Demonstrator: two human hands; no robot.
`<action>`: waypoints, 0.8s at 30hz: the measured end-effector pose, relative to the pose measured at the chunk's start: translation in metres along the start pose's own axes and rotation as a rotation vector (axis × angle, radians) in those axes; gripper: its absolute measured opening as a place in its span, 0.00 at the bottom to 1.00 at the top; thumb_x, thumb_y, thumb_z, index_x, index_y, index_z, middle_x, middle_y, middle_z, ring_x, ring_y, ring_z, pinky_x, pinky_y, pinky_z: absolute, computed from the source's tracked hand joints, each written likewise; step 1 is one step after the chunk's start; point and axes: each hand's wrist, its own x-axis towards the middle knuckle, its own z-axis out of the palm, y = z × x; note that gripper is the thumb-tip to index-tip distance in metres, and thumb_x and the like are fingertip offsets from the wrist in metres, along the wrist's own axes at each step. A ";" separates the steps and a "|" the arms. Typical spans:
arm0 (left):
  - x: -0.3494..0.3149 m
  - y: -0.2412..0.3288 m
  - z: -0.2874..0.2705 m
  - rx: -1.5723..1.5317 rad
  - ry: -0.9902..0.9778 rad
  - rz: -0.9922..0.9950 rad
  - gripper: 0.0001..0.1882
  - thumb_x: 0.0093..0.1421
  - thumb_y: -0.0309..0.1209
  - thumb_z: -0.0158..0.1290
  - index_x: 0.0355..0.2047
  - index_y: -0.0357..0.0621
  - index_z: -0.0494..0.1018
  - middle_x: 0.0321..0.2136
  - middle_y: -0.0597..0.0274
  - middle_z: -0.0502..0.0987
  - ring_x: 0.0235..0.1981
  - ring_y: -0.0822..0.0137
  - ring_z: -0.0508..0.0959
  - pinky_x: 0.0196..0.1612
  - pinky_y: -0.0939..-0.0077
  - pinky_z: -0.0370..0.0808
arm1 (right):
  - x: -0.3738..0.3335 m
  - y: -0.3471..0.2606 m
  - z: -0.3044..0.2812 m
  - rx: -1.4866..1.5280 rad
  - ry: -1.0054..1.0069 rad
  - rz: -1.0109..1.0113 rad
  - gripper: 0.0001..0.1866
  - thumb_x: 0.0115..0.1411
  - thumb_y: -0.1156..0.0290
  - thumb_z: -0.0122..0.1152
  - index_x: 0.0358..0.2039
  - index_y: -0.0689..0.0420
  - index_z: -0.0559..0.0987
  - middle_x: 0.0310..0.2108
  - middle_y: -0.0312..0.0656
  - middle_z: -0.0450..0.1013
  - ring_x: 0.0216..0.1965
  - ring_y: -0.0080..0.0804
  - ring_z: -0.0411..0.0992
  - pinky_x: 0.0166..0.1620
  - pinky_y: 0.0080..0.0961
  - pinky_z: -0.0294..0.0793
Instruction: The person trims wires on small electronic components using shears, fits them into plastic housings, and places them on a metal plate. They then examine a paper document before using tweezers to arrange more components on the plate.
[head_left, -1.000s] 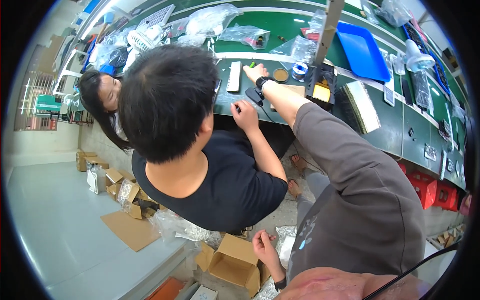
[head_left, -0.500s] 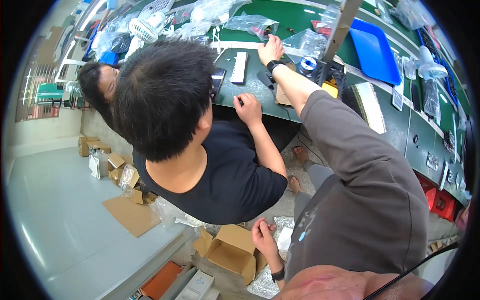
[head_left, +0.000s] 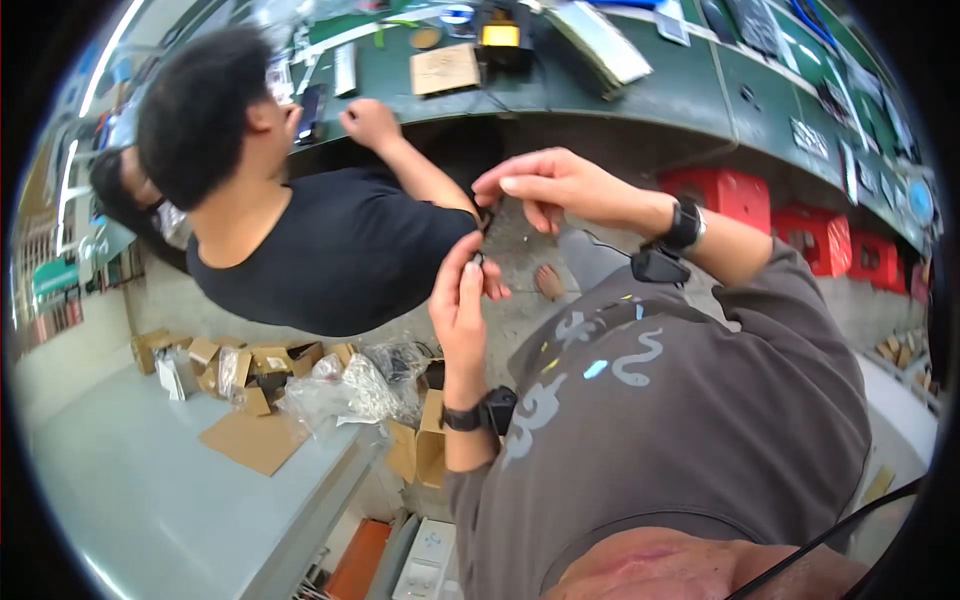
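Observation:
My left hand is raised in front of my body, its thumb and fingers pinched on a small black part whose kind I cannot make out. Just above and to the right, my right hand has its thumb and fingertips closed together, with something small and dark at their tips. The hands are close to each other but apart. Most of both small pieces is hidden by the fingers.
A co-worker in a black shirt stands close on the left, elbow near my fingertips. Ahead runs a green workbench with a cardboard piece on it. Red stools stand beneath. Open cardboard boxes lie at lower left.
My right hand has come back from the bench to in front of my body. My left hand has risen to meet it. The view has shifted lower and to the right.

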 end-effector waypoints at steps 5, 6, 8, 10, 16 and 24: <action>-0.003 -0.011 0.063 -0.039 -0.338 -0.061 0.17 0.69 0.25 0.45 0.57 0.35 0.66 0.29 0.66 0.74 0.27 0.79 0.71 0.33 0.84 0.72 | -0.123 0.023 0.014 0.280 0.246 0.101 0.16 0.70 0.67 0.51 0.53 0.62 0.76 0.40 0.36 0.78 0.26 0.17 0.70 0.33 0.16 0.73; -0.007 -0.017 0.079 -0.057 -0.418 -0.082 0.18 0.69 0.25 0.45 0.57 0.35 0.66 0.29 0.66 0.75 0.27 0.79 0.72 0.33 0.84 0.72 | -0.146 0.029 0.013 0.289 0.288 0.082 0.16 0.69 0.67 0.52 0.52 0.62 0.76 0.41 0.35 0.77 0.26 0.17 0.71 0.35 0.16 0.74; -0.019 -0.026 0.111 -0.020 -0.508 -0.135 0.17 0.69 0.25 0.45 0.57 0.35 0.66 0.29 0.66 0.75 0.27 0.79 0.72 0.33 0.84 0.72 | -0.188 0.043 0.009 0.278 0.403 0.039 0.14 0.68 0.69 0.53 0.50 0.62 0.77 0.40 0.34 0.77 0.27 0.18 0.71 0.35 0.16 0.74; -0.027 -0.035 0.143 0.051 -0.623 -0.171 0.17 0.69 0.25 0.45 0.56 0.36 0.67 0.29 0.65 0.75 0.26 0.79 0.72 0.33 0.84 0.72 | -0.224 0.056 0.002 0.213 0.549 -0.051 0.11 0.66 0.71 0.57 0.46 0.61 0.79 0.37 0.33 0.76 0.29 0.18 0.71 0.35 0.17 0.73; -0.063 -0.074 0.243 0.162 -0.887 -0.257 0.15 0.69 0.26 0.46 0.54 0.35 0.69 0.28 0.64 0.76 0.26 0.79 0.73 0.32 0.84 0.72 | -0.344 0.068 -0.019 -0.364 0.911 -0.153 0.06 0.61 0.75 0.62 0.37 0.61 0.80 0.31 0.35 0.73 0.31 0.21 0.71 0.35 0.19 0.70; -0.133 -0.133 0.379 0.150 -1.013 -0.442 0.13 0.68 0.27 0.46 0.50 0.33 0.72 0.27 0.63 0.76 0.24 0.77 0.74 0.32 0.83 0.73 | -0.495 0.091 -0.068 -0.474 1.091 -0.202 0.03 0.57 0.77 0.63 0.32 0.61 0.79 0.30 0.38 0.72 0.31 0.27 0.72 0.35 0.21 0.70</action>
